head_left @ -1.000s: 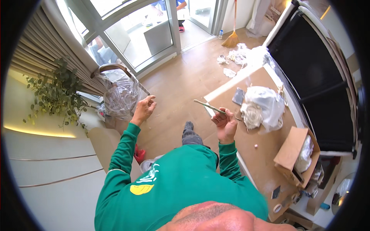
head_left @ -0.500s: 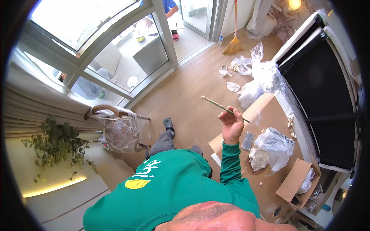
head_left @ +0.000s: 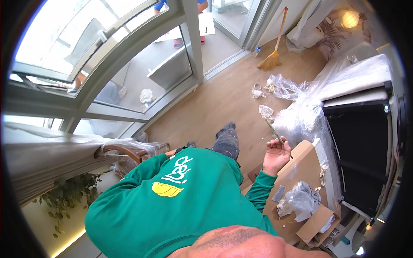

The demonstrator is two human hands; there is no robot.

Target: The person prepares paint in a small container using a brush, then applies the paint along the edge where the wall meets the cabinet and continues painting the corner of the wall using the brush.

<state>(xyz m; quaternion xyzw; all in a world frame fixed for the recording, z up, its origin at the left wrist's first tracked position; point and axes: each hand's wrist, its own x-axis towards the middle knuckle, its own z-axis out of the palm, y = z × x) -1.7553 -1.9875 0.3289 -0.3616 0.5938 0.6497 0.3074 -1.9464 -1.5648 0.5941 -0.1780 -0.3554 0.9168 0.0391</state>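
Note:
My right hand (head_left: pixel 276 158) is raised over the edge of a cardboard-covered surface (head_left: pixel 275 210), its fingers closed on a slim greenish stick with a pale tip, like a thin paintbrush (head_left: pixel 272 130). The pale tip points up and away from me. A green sleeve covers my left arm (head_left: pixel 144 165), which is bent at my side. Only a sliver of my left hand (head_left: pixel 171 153) shows at the waist, close to the wooden chair arm (head_left: pixel 122 150), and its fingers are hidden. On the cardboard lie a grey flat piece (head_left: pixel 278 193), a crumpled white cloth (head_left: pixel 285 208) and a plastic bag (head_left: pixel 303 200).
A cardboard box (head_left: pixel 316 225) stands on the right. Plastic-wrapped furniture (head_left: pixel 357 142) rises beyond it. Plastic scraps (head_left: pixel 266 111), a broom (head_left: pixel 271 61) and a bottle (head_left: pixel 257 51) are on the floor ahead. Glazed frames (head_left: pixel 195 47) stand at left; another person (head_left: pixel 160 5) is outside.
My body and view have shifted, and one leg has stepped forward. My right hand has moved slightly right and lower, with the stick tilted more upright. My left forearm now shows at my side.

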